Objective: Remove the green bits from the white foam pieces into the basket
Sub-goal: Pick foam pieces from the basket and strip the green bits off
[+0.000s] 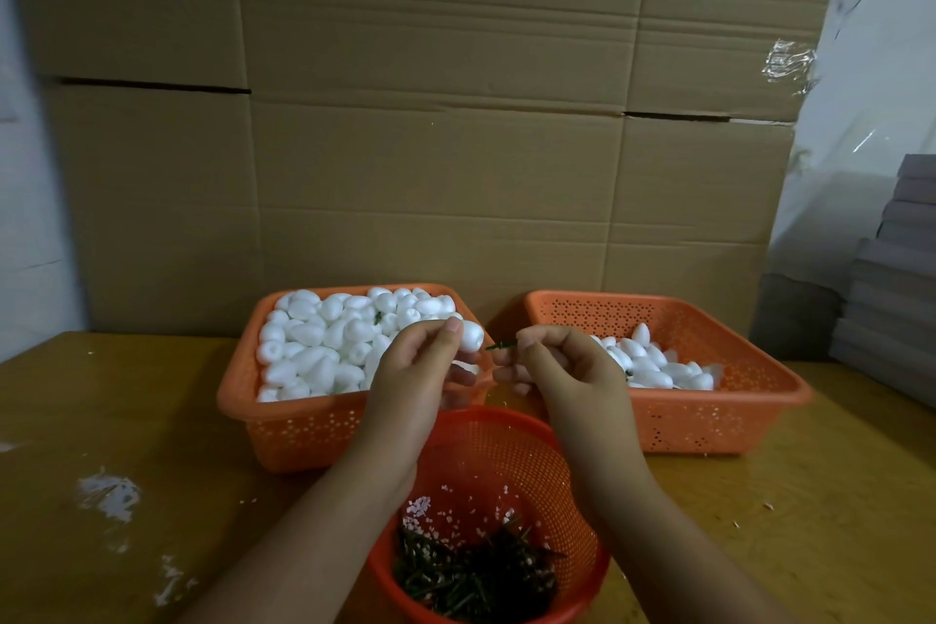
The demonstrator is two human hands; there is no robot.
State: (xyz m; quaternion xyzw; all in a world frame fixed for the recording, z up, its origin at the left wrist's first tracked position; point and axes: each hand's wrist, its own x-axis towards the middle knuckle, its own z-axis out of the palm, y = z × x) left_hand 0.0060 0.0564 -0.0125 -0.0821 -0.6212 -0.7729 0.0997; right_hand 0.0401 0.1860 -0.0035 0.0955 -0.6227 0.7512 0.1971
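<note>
1. Above the round red basket (567, 486), head view: both hands met in the air between the two orange trays.
2. Left hand (420, 370) held a white foam piece (471, 334), fingers curled round it, thumb on top. Grip narrow, holding the piece.
3. Right hand (562, 360) pinched a thin green bit (501, 345) at its fingertips. Bit stuck out toward the foam piece, looked just clear of it or barely at its surface; could not tell if fully free.
4. Left orange tray (304, 426) was packed with white foam pieces, a green speck showing among them. Judged as the untreated stock.
5. Right orange tray (709, 421) held a smaller pile of foam pieces at its near side. Likely the done ones, though a dark speck showed near the right hand's knuckles.
6. Round red basket sat nearest the person, under the wrists, with a heap of green bits and white crumbs in the bottom.
7. Wooden table (101, 421) carried white smears and crumbs on the left; cardboard sheets (430, 142) stood behind.
8. Risks, my read: the bit was thin and pinched only at its end, so it could slip and fall on the table or a tray, not the basket. Hands were beyond the basket's far rim, so letting go there would miss. Hard squeeze could crumble the foam.
</note>
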